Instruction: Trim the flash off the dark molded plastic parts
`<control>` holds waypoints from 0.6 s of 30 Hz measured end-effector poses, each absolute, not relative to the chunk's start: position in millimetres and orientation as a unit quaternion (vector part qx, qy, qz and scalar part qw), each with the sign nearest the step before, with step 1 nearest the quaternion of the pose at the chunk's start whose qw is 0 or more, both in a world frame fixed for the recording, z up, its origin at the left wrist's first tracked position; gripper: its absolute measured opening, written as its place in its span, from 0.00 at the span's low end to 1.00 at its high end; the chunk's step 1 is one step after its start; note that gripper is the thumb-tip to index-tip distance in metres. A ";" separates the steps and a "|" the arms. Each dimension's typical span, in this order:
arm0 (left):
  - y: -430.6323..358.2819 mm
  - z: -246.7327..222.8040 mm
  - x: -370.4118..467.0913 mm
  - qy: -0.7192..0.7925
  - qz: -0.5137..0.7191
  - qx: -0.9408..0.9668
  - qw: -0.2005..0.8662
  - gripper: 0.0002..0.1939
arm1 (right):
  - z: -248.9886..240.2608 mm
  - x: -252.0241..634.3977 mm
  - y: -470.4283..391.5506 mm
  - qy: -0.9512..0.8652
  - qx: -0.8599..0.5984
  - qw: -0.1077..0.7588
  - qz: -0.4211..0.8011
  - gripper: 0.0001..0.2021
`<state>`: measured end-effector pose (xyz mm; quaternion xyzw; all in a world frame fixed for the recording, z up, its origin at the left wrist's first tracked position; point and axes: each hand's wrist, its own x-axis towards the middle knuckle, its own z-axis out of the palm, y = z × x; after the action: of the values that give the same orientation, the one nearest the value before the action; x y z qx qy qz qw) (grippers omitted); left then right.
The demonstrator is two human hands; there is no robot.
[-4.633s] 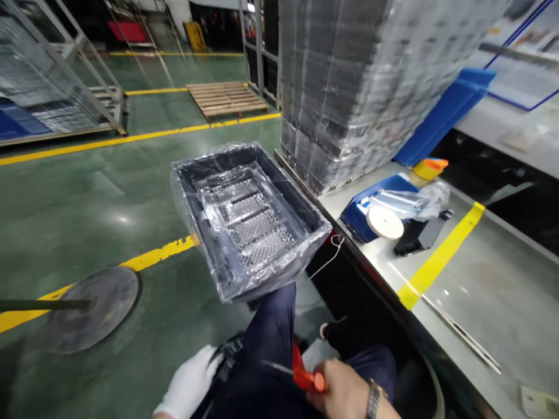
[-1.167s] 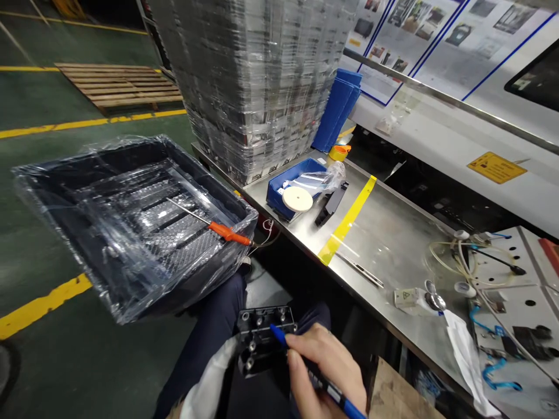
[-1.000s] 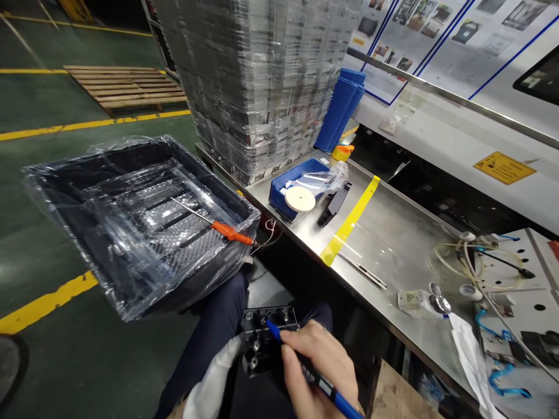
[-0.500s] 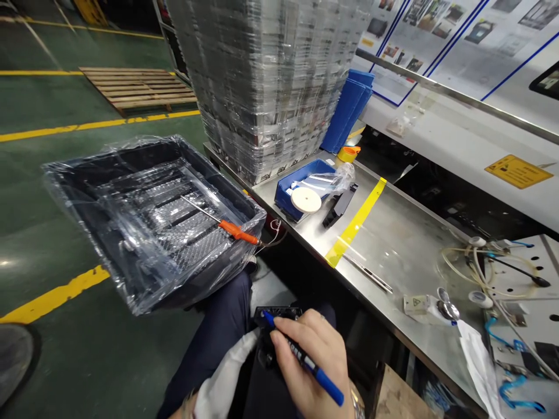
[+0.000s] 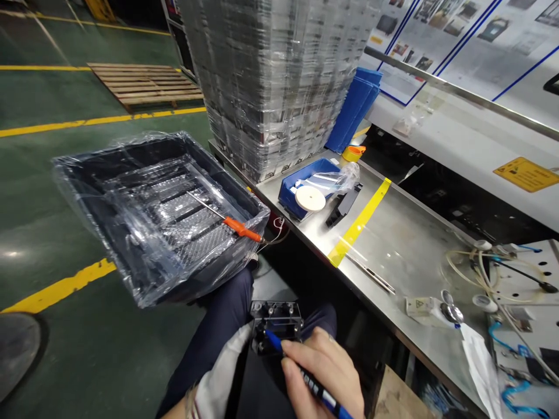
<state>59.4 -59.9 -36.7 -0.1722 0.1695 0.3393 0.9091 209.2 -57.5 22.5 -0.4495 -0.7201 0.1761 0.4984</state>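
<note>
On my lap, I am pinching a blue pen [image 5: 312, 385] in my right hand [image 5: 325, 375], while my gloved left hand [image 5: 222, 372], fingers hidden, is steadying the small, rigid black block [image 5: 276, 326], best gripped by its edges.

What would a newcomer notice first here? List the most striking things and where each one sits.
At bottom centre, the right hand holds a blue pen with its tip on a small black block, which the white-gloved left hand steadies over the lap. To the left sits a plastic-wrapped black tray with an orange-handled tool lying in it. Behind, a tall film-wrapped stack stands at the far end of the steel bench.
</note>
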 end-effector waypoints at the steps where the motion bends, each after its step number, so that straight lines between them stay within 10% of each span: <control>1: -59.6 -35.6 59.1 0.171 0.350 -0.167 0.906 0.25 | 22.2 209.1 -57.8 -0.723 -0.447 0.497 0.176 0.11; 18: -62.9 -35.2 54.7 0.177 0.402 -0.138 0.888 0.13 | 4.7 212.6 -74.3 -0.740 -0.458 0.463 0.169 0.09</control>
<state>54.7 -62.9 -35.2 -0.1379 0.1769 0.4018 0.8878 212.6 -74.3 4.7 -0.4580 -0.7395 0.1691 0.4634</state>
